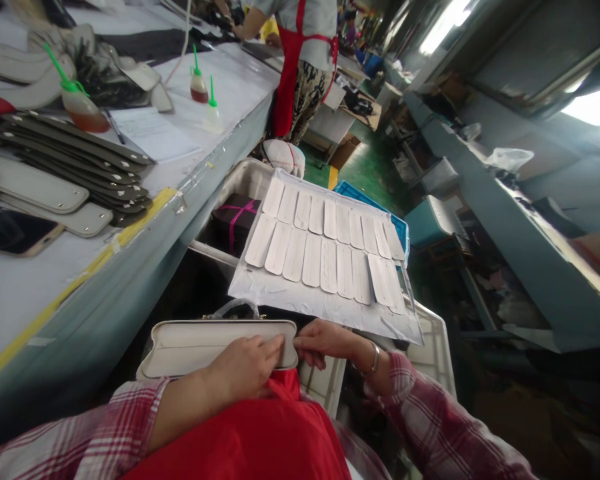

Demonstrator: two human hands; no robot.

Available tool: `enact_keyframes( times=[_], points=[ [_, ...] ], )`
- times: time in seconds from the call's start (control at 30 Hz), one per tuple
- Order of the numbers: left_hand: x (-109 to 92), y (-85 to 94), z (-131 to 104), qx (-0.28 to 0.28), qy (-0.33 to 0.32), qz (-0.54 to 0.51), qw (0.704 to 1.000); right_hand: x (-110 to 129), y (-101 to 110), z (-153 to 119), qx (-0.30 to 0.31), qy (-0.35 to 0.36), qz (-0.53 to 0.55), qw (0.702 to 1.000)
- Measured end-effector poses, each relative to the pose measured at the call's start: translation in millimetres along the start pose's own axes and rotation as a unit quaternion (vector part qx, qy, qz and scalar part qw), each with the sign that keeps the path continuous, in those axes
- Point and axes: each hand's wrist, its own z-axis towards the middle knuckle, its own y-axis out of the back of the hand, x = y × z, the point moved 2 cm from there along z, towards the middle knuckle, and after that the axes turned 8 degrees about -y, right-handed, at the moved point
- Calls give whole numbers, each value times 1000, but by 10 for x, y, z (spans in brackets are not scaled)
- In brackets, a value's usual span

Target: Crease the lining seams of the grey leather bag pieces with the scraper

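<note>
Green floor [380, 157] and a long blue-grey shelf run back through the upper right of the frame, while a white-topped workbench [243, 77] crosses the upper left, with a person in a red apron [291, 73] beyond its far end. At lower centre, a pale, flat-sided bag [195, 348] with dark edging lies across the wearer's lap, against a red cloth [245, 440]; its translucent handle [236, 305] arches from the upper edge. The left hand [243, 368] lies over the bag's pale face, its fingers extended and loosely together, the tips near the rounded right end, pressing or steadying rather than clasping. The right hand [325, 339] is at that same end, fingers curled and the thumb drawn in toward them; whether they pinch the rim or only touch it cannot be told. The step in hand looks like close handwork at the bag's right edge, with the left hand bracing the panel. Any next move at this edge seems to call for a steady panel and light, precise fingertip pressure, so that the pale surface is neither creased nor marked. Just beyond the bag, a white board [285, 288] carries two rows of pale, round-ended strips [313, 260], set close together, some overlapping. On the bench at the left of the frame are a stack of dark strips [87, 160], a phone [15, 230] and a green-capped bottle [85, 110] with amber liquid in it.
</note>
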Motion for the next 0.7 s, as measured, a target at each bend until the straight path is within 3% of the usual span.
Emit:
enact_keyframes(
  times=[0.17,0.27,0.33,0.4,0.47,0.5,0.53,0.6,0.7],
  points=[
    [-37,-35,63,1,-2,23,1000,122,-99,-47,-105,-48,-122,986],
    [-63,135,-56,-35,-6,-63,997,138,-184,-88,-137,-28,-138,980],
    [-25,313,-310,-96,8,-171,981,124,-216,-101,-165,-19,-127,978],
    [107,466,-711,-210,91,-272,935,104,-230,-101,-184,-24,-108,977],
    [324,520,-1203,-365,244,-322,839,91,-241,-99,-186,-29,-87,978],
    [435,490,-1438,-413,317,-338,784,88,-249,-100,-181,-27,-77,980],
    [533,431,-1630,-434,358,-359,745,86,-257,-105,-177,-24,-68,982],
    [685,246,-1861,-408,377,-454,697,78,-272,-118,-174,-20,-51,983],
    [782,-31,-1894,-345,338,-596,642,55,-283,-129,-178,-14,-38,983]
  ],
)
